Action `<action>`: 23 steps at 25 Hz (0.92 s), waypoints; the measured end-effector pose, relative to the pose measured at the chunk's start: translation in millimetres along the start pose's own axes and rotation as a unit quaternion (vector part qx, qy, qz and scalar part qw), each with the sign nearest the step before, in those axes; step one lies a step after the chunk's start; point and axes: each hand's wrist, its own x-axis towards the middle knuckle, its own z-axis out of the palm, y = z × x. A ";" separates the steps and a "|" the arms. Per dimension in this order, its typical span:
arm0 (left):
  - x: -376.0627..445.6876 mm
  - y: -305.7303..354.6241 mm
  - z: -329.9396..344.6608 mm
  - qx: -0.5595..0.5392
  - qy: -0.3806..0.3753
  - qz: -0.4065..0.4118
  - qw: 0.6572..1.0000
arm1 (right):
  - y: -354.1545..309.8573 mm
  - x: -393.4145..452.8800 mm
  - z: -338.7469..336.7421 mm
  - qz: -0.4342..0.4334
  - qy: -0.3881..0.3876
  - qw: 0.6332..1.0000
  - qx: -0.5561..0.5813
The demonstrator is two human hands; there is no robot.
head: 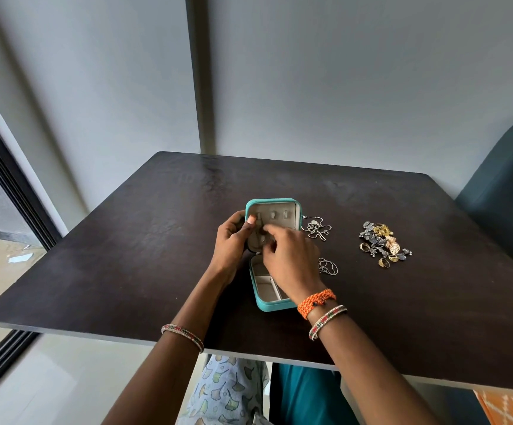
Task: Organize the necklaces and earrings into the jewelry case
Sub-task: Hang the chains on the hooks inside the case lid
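Left hand [232, 237] grips case lid [275, 214], mid-frame; right hand [289, 259] pinches a thin chain w/ fingertips. Light, tangly — probably best held near clasp.

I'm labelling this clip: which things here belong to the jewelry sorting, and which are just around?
Job: teal jewelry case, silver chains, earring and ring pile, left hand, right hand.
Around: table, dark chair.

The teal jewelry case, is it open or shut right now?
Open. The teal jewelry case has its lid raised, beige lining and hooks showing, with the base's compartments exposed below; both hands work at the lid.
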 end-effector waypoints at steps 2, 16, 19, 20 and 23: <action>0.2 0.1 0.2 -0.001 0.002 -0.007 1.000 | 0.7 0.9 -5.6 -0.009 -0.037 0.999 -0.031; 2.3 -1.8 -1.7 0.013 0.003 -0.005 1.000 | -3.5 -7.9 -3.2 -0.001 -0.065 0.998 -0.015; 4.8 -5.6 -3.2 0.012 0.005 -0.014 1.000 | -4.2 -6.4 -6.4 -0.017 -0.098 0.994 -0.034; 5.1 -6.3 -3.3 0.011 0.004 -0.013 1.000 | -3.5 -6.2 -6.8 -0.020 -0.101 0.994 -0.034; 5.0 -6.3 -3.9 0.006 0.001 -0.015 1.000 | -0.3 -4.2 -7.6 0.004 -0.062 0.998 -0.003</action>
